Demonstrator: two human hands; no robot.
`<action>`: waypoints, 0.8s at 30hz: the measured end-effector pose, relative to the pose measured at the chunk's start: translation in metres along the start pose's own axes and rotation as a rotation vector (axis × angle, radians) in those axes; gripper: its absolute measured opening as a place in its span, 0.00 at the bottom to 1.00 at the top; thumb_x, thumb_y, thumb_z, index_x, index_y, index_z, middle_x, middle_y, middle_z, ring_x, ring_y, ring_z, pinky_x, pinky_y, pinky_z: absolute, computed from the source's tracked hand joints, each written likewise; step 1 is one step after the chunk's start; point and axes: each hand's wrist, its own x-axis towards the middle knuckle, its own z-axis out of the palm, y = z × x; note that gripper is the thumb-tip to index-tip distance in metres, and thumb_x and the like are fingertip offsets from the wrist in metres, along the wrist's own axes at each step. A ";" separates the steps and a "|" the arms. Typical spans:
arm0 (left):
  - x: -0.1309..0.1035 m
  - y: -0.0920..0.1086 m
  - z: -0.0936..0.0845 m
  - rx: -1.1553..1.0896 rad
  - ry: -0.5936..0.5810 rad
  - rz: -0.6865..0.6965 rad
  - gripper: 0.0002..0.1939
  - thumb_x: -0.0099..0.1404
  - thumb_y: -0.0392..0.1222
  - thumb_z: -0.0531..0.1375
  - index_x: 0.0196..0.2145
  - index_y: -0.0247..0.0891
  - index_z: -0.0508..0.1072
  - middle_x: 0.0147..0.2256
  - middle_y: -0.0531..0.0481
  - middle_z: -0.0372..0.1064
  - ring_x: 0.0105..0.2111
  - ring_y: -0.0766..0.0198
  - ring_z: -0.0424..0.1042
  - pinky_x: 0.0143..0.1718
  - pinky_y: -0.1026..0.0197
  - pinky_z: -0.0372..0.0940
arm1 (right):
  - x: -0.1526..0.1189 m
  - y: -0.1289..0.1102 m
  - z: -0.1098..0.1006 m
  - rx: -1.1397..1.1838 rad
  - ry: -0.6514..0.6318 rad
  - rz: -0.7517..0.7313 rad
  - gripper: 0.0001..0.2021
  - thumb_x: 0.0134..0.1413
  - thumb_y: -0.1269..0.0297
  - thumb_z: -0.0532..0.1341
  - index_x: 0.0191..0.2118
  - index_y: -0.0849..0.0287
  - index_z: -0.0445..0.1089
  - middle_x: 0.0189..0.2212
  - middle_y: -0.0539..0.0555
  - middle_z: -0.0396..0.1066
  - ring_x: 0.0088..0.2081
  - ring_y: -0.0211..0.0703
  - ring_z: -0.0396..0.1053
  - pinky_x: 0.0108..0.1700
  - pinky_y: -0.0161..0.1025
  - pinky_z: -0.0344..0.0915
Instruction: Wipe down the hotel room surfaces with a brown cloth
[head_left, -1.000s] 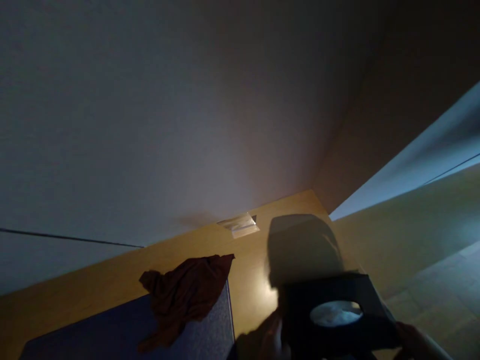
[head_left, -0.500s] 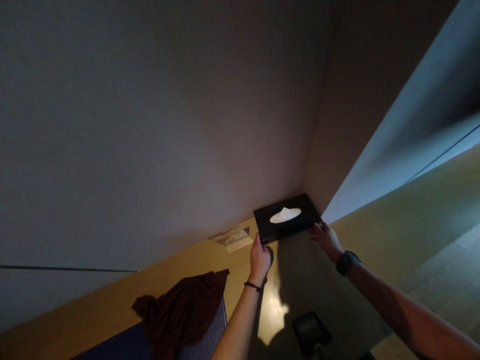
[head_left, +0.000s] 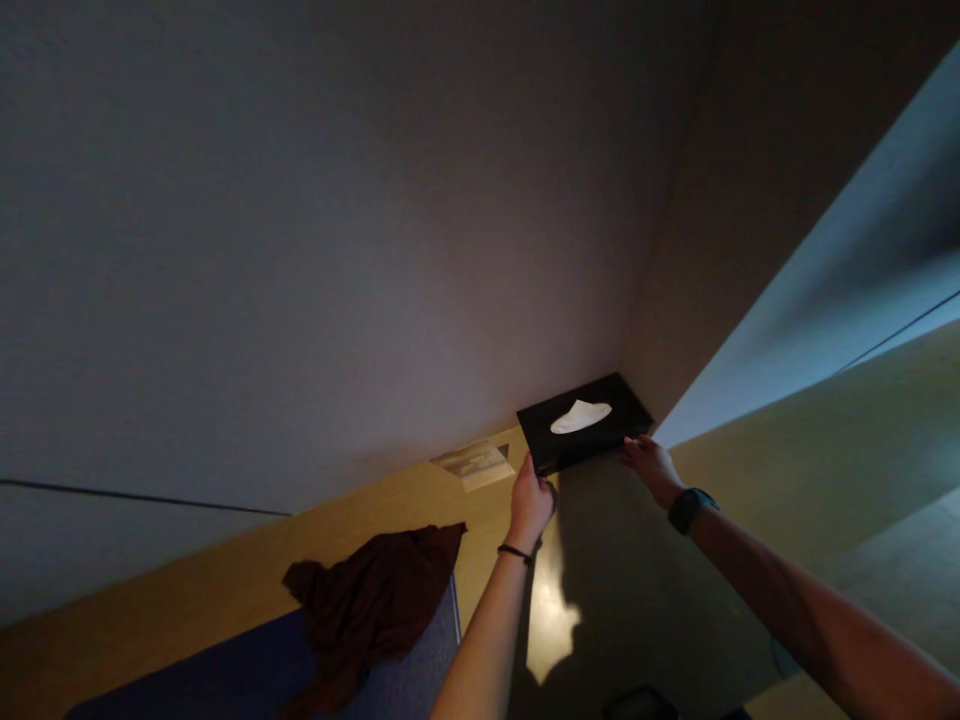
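Observation:
A black tissue box with a white tissue showing in its oval opening lies in the corner where two walls meet. My left hand, with a dark band at the wrist, grips the box's near left corner, thumb along its side. At the near right edge, my right hand touches the box with its fingertips, fingers slightly bent; a dark watch is on that wrist. The undersides of the fingers of both hands are partly hidden.
Left of the box, a clear holder stands against the wall. A dark red cloth lies partly over a blue item at the lower left. A dark object shows at the bottom edge. Walls rise behind and at the right.
The view has shifted, so the cloth and holder sit slightly higher and further right. My right fingers have moved a little leftward along the box's near edge. The dark tray-like object has mostly left the view.

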 end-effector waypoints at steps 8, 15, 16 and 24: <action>-0.080 -0.142 -0.153 0.428 0.349 -0.084 0.26 0.63 0.50 0.48 0.55 0.35 0.65 0.52 0.39 0.67 0.54 0.48 0.65 0.57 0.45 0.59 | -0.103 0.040 -0.110 -0.384 0.172 0.085 0.28 0.50 0.44 0.51 0.48 0.61 0.67 0.48 0.64 0.69 0.43 0.57 0.70 0.46 0.53 0.67; -0.104 -0.157 -0.083 0.672 0.307 -0.025 0.34 0.63 0.52 0.49 0.58 0.21 0.60 0.61 0.26 0.50 0.64 0.38 0.43 0.61 0.37 0.48 | -0.182 0.106 -0.155 -0.777 0.107 0.231 0.22 0.57 0.52 0.43 0.37 0.54 0.71 0.33 0.58 0.75 0.37 0.55 0.73 0.38 0.47 0.68; -0.109 -0.140 -0.063 0.669 0.252 0.049 0.33 0.64 0.51 0.49 0.59 0.23 0.59 0.63 0.28 0.48 0.65 0.40 0.42 0.62 0.38 0.47 | -0.183 0.109 -0.155 -0.795 0.090 0.229 0.22 0.58 0.53 0.42 0.38 0.54 0.71 0.34 0.58 0.75 0.38 0.55 0.73 0.39 0.46 0.68; -0.132 0.012 0.101 0.455 -0.401 0.726 0.38 0.63 0.55 0.55 0.65 0.34 0.51 0.66 0.38 0.42 0.66 0.43 0.41 0.62 0.45 0.50 | -0.181 0.118 -0.154 -0.928 0.048 0.249 0.25 0.63 0.57 0.38 0.42 0.59 0.71 0.35 0.61 0.74 0.39 0.55 0.73 0.38 0.44 0.68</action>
